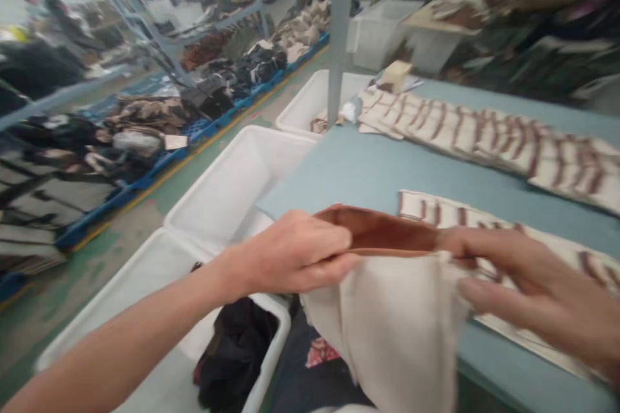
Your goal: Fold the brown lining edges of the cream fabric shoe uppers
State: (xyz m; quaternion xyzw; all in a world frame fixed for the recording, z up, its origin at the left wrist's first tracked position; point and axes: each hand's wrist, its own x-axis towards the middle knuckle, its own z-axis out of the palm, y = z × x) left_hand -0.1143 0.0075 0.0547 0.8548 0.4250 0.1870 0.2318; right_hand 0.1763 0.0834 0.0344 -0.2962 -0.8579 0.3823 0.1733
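A cream fabric bag (394, 329) with a rust-brown lining hangs between my hands, its mouth spread so the inside shows. My left hand (303, 251) is closed on the rim at the left, fingers curled over the edge. At the right corner of the mouth, my right hand (518, 284) pinches the fabric between thumb and fingers; some fingertips are hidden by the cloth. Beyond the bag, a row of overlapping cream pieces with brown stripes (421, 206) lies on the blue-green table (339, 168), partly behind my right hand.
A second, longer row of striped cream pieces (450, 126) lies farther back. White plastic bins (217, 187) stand left of the table; the nearest has dark cloth (237, 355) in it. A grey post (339, 32) rises at the table's far corner. Bundles sit on blue pallets (194, 126) along the aisle.
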